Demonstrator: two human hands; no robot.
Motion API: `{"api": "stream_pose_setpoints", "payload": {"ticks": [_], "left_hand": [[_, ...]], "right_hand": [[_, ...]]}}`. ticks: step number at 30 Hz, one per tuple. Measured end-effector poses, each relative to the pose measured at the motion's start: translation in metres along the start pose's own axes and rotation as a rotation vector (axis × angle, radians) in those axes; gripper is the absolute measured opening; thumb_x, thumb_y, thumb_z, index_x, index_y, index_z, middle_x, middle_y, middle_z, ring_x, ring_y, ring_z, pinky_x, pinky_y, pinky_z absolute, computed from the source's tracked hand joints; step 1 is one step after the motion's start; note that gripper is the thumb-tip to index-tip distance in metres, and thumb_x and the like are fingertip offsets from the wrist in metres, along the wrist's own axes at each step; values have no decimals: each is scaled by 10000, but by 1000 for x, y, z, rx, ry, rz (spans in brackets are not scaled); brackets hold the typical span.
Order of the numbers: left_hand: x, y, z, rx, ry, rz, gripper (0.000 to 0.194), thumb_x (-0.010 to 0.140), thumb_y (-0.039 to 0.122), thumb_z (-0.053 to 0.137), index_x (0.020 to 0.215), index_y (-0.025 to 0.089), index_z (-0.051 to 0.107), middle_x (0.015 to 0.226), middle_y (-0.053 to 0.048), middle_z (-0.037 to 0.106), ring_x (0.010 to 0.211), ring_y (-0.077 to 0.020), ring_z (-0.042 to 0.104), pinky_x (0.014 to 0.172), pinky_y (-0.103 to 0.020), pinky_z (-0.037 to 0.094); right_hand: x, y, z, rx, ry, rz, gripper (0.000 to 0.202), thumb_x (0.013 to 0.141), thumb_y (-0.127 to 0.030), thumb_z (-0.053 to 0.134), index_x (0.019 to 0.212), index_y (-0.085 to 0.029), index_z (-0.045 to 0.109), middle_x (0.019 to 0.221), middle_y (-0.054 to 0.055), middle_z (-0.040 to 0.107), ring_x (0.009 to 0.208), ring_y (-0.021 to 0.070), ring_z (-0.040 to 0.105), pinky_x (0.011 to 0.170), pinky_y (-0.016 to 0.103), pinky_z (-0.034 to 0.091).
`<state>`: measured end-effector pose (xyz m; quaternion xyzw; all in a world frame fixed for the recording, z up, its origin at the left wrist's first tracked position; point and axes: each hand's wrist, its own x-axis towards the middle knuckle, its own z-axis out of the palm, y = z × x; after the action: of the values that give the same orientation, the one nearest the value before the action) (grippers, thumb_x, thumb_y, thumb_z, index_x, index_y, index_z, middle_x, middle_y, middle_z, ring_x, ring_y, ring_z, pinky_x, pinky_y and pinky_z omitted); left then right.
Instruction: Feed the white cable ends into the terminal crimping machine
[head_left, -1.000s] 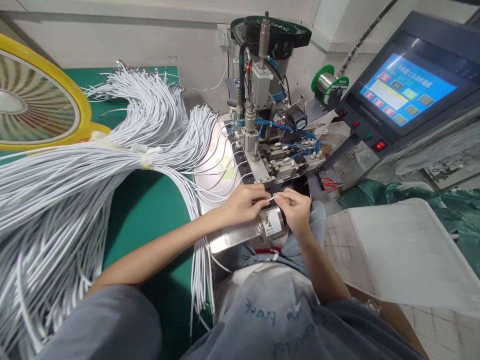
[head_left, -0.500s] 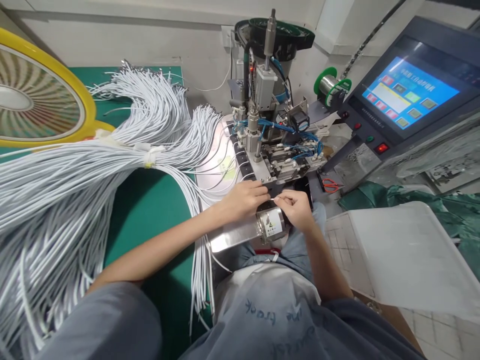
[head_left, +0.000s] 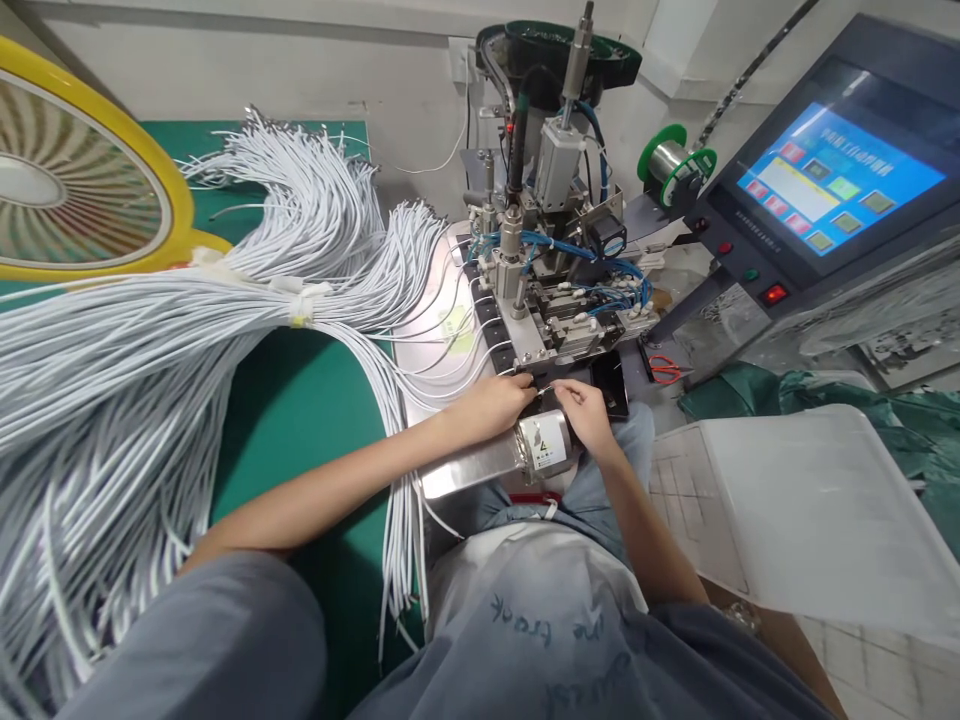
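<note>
My left hand (head_left: 504, 405) is closed round a white cable at the front edge of the machine (head_left: 525, 335), its fingertips partly hidden. Just to its right, my right hand (head_left: 586, 408) pinches the thin end of the cable (head_left: 547, 389) between thumb and fingers. A motor with a white label (head_left: 545, 443) lies below both hands. Several white cables (head_left: 450, 385) run from the big bundle (head_left: 300, 305) into the black slots along the machine's left side.
A yellow fan (head_left: 176, 190) stands at the left on the green table (head_left: 300, 420). On the right are a touch screen (head_left: 840, 185), a solder spool (head_left: 675, 165), red-handled scissors (head_left: 664, 369) and a white plastic bin (head_left: 817, 510). A black tray (head_left: 611, 385) lies under the machine.
My right hand has moved slightly right and up, so the gap between the hands is wider and more of the cable end shows. The view has shifted a little.
</note>
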<state>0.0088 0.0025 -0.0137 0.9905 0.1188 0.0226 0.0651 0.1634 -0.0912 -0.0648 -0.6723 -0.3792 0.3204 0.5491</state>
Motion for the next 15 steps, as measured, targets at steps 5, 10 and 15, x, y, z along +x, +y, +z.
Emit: {"api": "stream_pose_setpoints", "payload": {"ticks": [5,10,15], "left_hand": [[2,-1,5,14,-37,-10,261,841,71,392,961,105,621,874,-83,595,643,-137,604,566,-236,452],[1,-3,4,-1,-24,35,326,835,75,412,1106,130,583,875,-71,592,705,-153,622,604,-239,470],[1,-5,7,34,-7,59,336,839,82,420,1123,155,583,865,-60,577,688,-149,612,593,-242,463]], "right_hand": [[8,10,5,28,-49,87,225,649,-381,576,677,-164,630,658,40,648,614,161,579,596,290,477],[12,12,6,35,-82,102,220,645,-381,577,661,-167,620,630,27,630,567,141,559,557,277,476],[14,8,2,35,-132,111,206,628,-367,593,658,-167,630,665,33,647,571,142,569,576,285,484]]}}
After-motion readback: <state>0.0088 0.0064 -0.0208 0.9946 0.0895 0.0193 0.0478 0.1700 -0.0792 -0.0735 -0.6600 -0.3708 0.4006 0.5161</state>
